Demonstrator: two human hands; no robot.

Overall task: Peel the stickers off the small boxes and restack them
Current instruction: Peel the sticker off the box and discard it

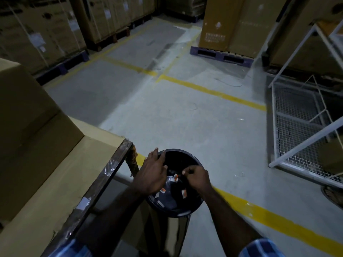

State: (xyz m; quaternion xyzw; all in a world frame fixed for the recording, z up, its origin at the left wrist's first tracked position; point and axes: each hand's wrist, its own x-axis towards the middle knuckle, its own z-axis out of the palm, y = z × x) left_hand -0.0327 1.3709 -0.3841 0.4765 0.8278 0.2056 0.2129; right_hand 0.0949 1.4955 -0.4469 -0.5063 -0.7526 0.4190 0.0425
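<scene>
Both hands hover over a round black bin (193,158) on the floor in front of me. My left hand (151,173) lies over the bin's left rim with fingers spread and fairly straight. My right hand (196,178) is curled above the bin's opening, thumb and fingertips pinched together; a sticker between them is too small to make out. Several peeled white and orange stickers (175,178) cling to the bin's inner wall. No small boxes show in this view.
A cardboard-topped table (61,182) with a taped edge stands at my left, with a large brown carton (27,127) on it. A white wire cage trolley (300,127) stands at right. Palletised cartons (224,25) line the back. Yellow lines (213,91) cross the grey floor.
</scene>
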